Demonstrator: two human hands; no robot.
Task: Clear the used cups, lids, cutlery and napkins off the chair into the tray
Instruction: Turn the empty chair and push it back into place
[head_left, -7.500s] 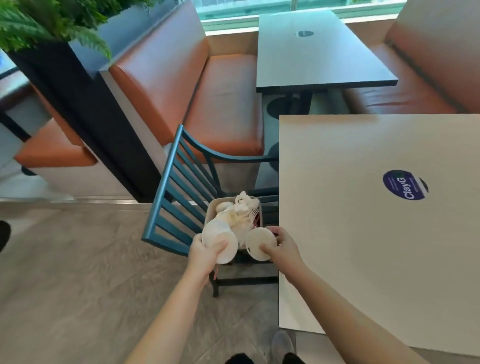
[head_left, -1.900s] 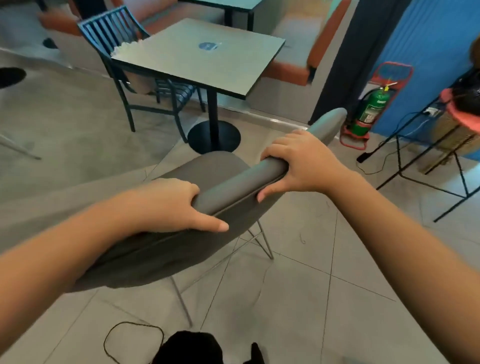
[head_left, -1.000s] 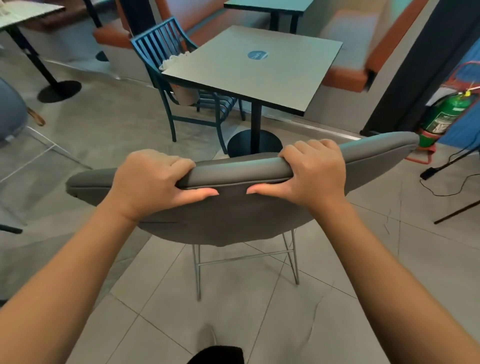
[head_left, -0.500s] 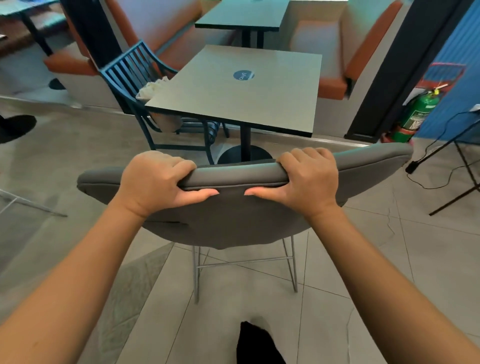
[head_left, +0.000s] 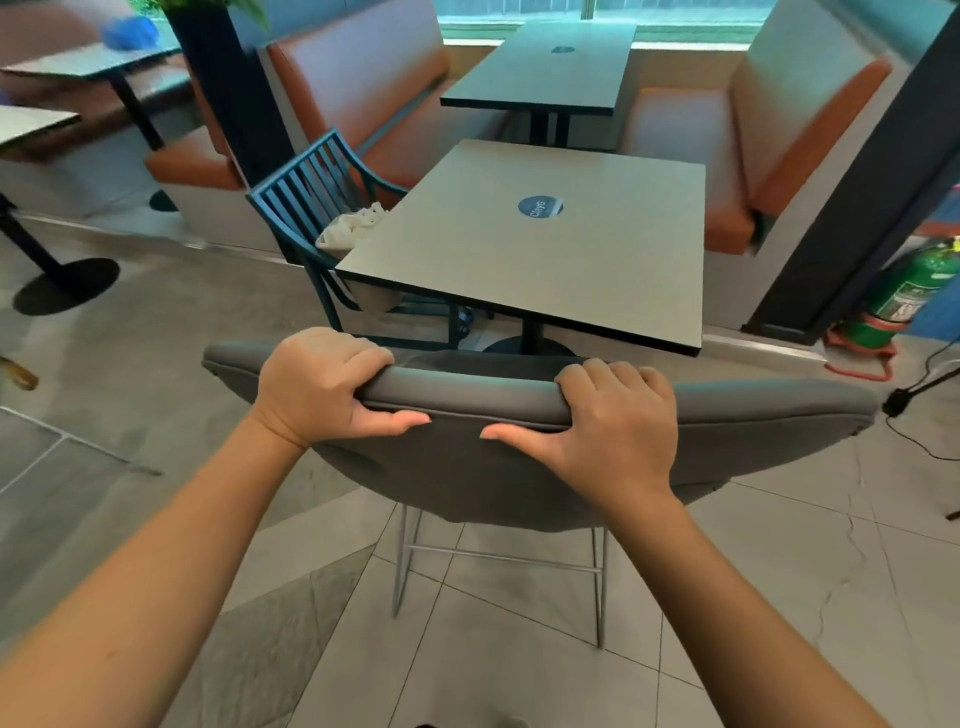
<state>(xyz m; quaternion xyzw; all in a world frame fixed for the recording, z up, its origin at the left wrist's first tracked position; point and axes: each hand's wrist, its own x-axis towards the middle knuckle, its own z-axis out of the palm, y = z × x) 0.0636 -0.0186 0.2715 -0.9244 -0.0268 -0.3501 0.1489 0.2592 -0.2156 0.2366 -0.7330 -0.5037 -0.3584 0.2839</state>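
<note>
Both of my hands grip the top edge of a grey padded chair (head_left: 519, 457) in front of me: my left hand (head_left: 319, 384) at its left, my right hand (head_left: 613, 421) at its right. Beyond it stands a square table (head_left: 524, 249) with a round blue sticker. A blue slatted chair (head_left: 311, 197) sits at the table's left side. On its seat rests a tray (head_left: 371, 296) heaped with crumpled white napkins (head_left: 353, 226); the tabletop hides most of the tray. No cups, lids or cutlery are visible.
Orange booth benches (head_left: 374, 98) and a dark table (head_left: 550, 67) stand behind. A dark pillar (head_left: 857, 208) and a green fire extinguisher (head_left: 904, 296) are at the right, with cables on the floor. Other table bases (head_left: 62, 280) stand at the left.
The grey chair and my view have moved closer to the square table and squared up with it. Both hands keep the same hold on the backrest.
</note>
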